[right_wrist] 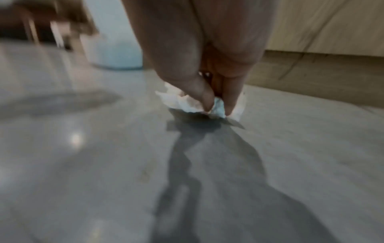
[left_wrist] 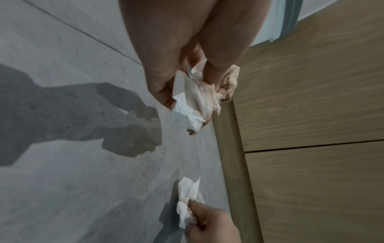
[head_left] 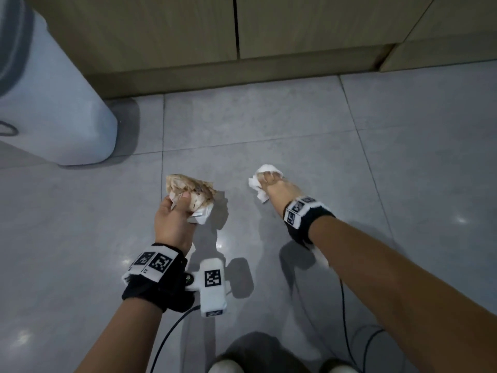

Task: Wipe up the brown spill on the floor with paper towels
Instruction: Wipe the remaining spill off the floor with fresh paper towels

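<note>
My left hand [head_left: 177,208] grips a crumpled, brown-stained paper towel wad [head_left: 192,189] above the grey tiled floor [head_left: 269,125]; the same stained wad [left_wrist: 199,97] shows in the left wrist view, part white, part tan. To the right, my right hand [head_left: 271,184] pinches a clean white paper towel [head_left: 259,184] just above the floor. In the right wrist view the fingertips [right_wrist: 207,105] hold the white towel [right_wrist: 180,102] over its own shadow. The left wrist view also catches the right hand [left_wrist: 209,225] with its white towel [left_wrist: 187,203]. No brown spill is plain on the tiles.
A pale blue-white bin [head_left: 53,103] stands at the left. Wooden cabinet doors [head_left: 242,28] with a recessed kickboard [head_left: 228,76] run along the back. Black cables [head_left: 347,327] trail on the floor near my knees [head_left: 255,354].
</note>
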`<action>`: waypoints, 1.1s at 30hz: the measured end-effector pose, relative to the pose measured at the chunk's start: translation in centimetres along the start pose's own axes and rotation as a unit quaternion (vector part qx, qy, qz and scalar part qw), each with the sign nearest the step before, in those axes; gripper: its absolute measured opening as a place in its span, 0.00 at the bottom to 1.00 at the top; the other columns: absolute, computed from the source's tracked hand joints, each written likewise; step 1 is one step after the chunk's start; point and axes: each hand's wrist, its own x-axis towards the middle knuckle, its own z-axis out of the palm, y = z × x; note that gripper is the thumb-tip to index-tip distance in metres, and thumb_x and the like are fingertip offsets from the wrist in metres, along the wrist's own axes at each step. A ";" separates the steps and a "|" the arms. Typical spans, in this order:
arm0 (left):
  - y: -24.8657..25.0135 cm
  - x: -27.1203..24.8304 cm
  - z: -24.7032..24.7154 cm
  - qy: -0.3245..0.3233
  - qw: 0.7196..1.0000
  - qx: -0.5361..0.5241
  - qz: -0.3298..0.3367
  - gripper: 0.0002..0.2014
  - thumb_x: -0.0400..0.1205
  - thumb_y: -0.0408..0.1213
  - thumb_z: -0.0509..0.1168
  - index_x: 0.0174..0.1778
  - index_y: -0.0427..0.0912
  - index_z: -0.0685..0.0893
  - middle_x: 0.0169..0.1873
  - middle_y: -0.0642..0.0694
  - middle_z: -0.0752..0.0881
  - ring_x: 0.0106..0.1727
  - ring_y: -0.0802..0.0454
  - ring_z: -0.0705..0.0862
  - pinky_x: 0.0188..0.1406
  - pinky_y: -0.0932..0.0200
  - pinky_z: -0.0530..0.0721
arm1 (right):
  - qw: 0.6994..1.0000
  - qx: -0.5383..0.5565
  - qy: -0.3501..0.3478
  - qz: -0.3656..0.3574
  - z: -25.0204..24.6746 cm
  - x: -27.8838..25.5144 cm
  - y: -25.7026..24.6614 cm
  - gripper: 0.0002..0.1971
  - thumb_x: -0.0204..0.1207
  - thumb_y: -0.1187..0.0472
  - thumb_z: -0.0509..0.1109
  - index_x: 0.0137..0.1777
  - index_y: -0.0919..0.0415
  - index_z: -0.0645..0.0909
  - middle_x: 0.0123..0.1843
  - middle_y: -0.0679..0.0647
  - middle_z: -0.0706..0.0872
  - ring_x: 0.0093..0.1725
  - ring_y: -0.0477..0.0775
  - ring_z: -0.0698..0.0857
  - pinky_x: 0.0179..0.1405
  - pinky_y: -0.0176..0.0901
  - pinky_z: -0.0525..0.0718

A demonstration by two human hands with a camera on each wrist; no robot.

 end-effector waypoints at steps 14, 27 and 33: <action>-0.4 -0.7 0.4 -0.003 1.000 -0.010 -0.027 0.06 0.85 0.32 0.57 0.54 0.42 0.79 0.44 0.43 0.85 0.42 0.49 0.86 0.32 0.57 0.88 | 0.969 -0.189 0.135 -0.081 4.4 -8.0 -0.1 0.11 0.71 0.71 0.57 0.49 0.67 0.78 0.33 0.59 0.90 0.29 0.58 0.88 0.23 0.40 0.84; -1.4 -1.0 1.8 -0.012 0.998 -0.012 -0.053 0.08 0.85 0.32 0.58 0.57 0.39 0.78 0.45 0.42 0.85 0.43 0.48 0.85 0.30 0.57 0.88 | 0.989 -0.144 0.014 0.041 2.3 -9.6 4.4 0.17 0.59 0.58 0.59 0.45 0.61 0.82 0.29 0.54 0.87 0.23 0.52 0.86 0.10 0.34 0.73; -1.2 -1.3 2.8 -0.025 0.999 -0.006 -0.040 0.13 0.85 0.30 0.58 0.65 0.35 0.75 0.46 0.40 0.84 0.44 0.47 0.85 0.31 0.59 0.88 | 0.983 -0.157 0.012 0.096 -0.1 -10.4 5.9 0.22 0.76 0.64 0.52 0.67 0.73 0.70 0.56 0.72 0.82 0.53 0.72 0.86 0.37 0.59 0.88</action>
